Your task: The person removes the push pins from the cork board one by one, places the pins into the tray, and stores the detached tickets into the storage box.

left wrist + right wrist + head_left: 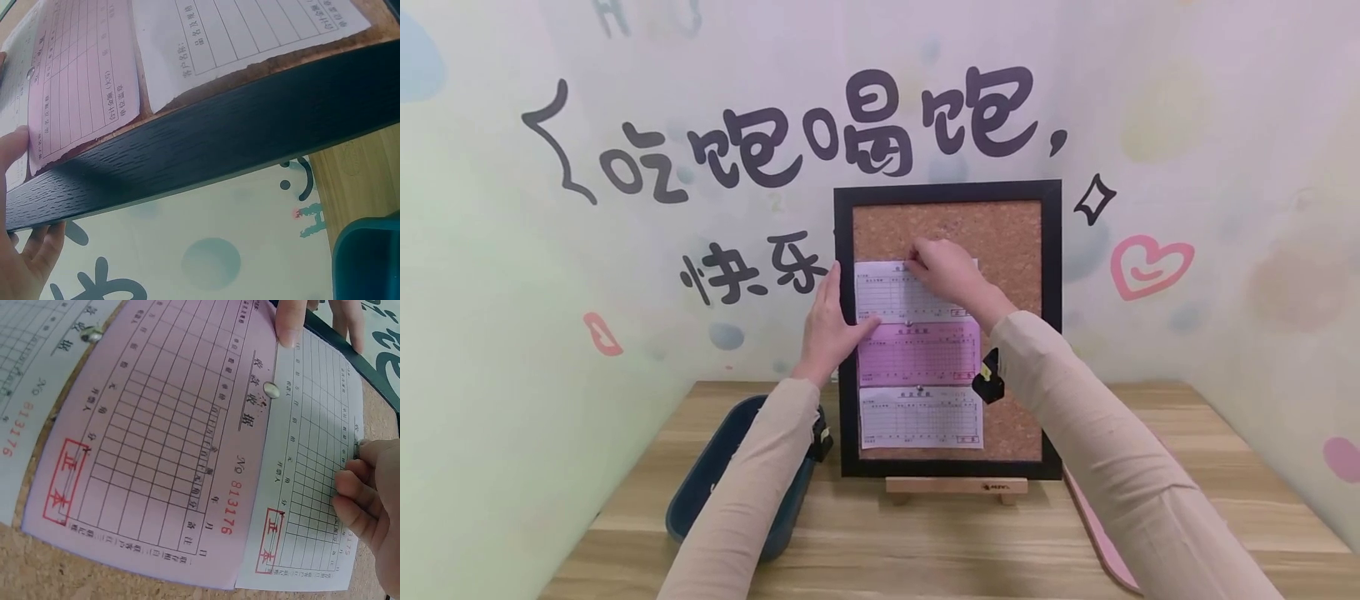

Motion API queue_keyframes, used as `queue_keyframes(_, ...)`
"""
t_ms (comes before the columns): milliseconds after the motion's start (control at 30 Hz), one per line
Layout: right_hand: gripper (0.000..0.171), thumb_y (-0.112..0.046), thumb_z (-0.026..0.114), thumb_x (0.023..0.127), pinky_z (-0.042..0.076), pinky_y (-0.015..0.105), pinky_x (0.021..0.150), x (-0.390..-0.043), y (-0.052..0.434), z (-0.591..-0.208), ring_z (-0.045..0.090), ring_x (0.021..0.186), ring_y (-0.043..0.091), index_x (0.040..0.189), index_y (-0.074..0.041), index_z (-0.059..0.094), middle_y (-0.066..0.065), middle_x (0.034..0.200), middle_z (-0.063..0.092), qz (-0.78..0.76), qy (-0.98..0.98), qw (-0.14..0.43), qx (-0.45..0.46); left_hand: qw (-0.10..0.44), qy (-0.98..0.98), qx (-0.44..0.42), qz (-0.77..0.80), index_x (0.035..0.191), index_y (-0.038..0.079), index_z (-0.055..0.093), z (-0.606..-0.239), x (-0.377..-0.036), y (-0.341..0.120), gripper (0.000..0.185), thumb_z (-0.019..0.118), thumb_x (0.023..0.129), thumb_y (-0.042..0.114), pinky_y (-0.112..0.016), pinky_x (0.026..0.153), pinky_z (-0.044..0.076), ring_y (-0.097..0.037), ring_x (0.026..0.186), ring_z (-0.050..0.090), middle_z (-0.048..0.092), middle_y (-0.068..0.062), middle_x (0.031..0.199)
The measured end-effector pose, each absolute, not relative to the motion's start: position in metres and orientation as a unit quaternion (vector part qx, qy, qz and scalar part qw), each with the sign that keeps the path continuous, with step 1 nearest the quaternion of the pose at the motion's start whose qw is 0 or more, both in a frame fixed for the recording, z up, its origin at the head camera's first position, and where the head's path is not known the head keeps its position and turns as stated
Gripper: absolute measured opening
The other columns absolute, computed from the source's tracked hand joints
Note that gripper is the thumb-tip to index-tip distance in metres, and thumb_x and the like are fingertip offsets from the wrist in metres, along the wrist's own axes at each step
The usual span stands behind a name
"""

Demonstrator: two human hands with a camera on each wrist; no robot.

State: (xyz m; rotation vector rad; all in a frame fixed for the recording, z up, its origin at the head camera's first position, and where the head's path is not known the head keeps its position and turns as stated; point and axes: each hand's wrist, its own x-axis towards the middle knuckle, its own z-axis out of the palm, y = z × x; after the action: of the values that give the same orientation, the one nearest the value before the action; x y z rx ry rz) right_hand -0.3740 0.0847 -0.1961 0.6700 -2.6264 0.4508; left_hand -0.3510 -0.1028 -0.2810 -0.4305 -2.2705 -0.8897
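Note:
A black-framed corkboard (947, 229) stands upright on a small wooden easel (957, 485). Three receipt slips overlap down its left side: an upper white slip (880, 292), a pink slip (917, 354) and a lower white slip (921, 417). Silver thumbtacks hold the pink slip, with one tack (271, 390) at its top, and the lower slip, with another tack (92, 334). My left hand (831, 333) grips the frame's left edge, thumb in front over the slips and fingers behind. At the upper slip's top edge, my right hand (951, 271) pinches a thumbtack, mostly hidden by the fingertips.
A dark blue tray (688, 500) lies left of the board on the wooden table (940, 550). To the right, a pink flat item (1101, 533) is partly covered by my right sleeve. Behind the board is a wall (1225, 125) with painted lettering.

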Motion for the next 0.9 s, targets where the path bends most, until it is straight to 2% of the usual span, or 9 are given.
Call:
queue_keyframes(200, 0.016, -0.018, 0.053, 0.092, 0.047, 0.032, 0.072, -0.374, 0.085, -0.199, 0.056, 0.078, 0.018, 0.1, -0.006, 0.059, 0.007, 0.089, 0.062, 0.169, -0.935, 0.194, 0.244, 0.321, -0.872, -0.158, -0.335, 0.144, 0.004, 0.015, -0.282, -0.35, -0.104, 0.099, 0.076, 0.072, 0.033, -0.036, 0.105, 0.028, -0.026, 0.132, 0.029, 0.025, -0.016, 0.146)
queue_keyframes(600, 0.015, -0.017, 0.054, 0.091, 0.037, 0.028, 0.057, -0.378, 0.085, -0.21, 0.047, 0.061, 0.017, 0.095, -0.005, 0.061, 0.006, 0.071, 0.057, 0.249, -0.904, 0.246, 0.245, 0.323, -0.871, -0.161, -0.333, 0.144, 0.004, 0.014, -0.28, -0.351, -0.103, 0.098, 0.075, 0.072, 0.031, -0.036, 0.106, 0.027, -0.026, 0.132, 0.028, 0.024, -0.016, 0.146)
queue_keyframes(900, 0.016, -0.016, 0.052, 0.092, 0.041, 0.029, 0.06, -0.377, 0.085, -0.208, 0.05, 0.064, 0.018, 0.095, -0.003, 0.06, 0.008, 0.076, 0.059, 0.23, -0.912, 0.236, 0.245, 0.32, -0.873, -0.158, -0.333, 0.145, 0.005, 0.014, -0.279, -0.35, -0.102, 0.098, 0.075, 0.073, 0.032, -0.036, 0.106, 0.027, -0.026, 0.132, 0.028, 0.023, -0.015, 0.147)
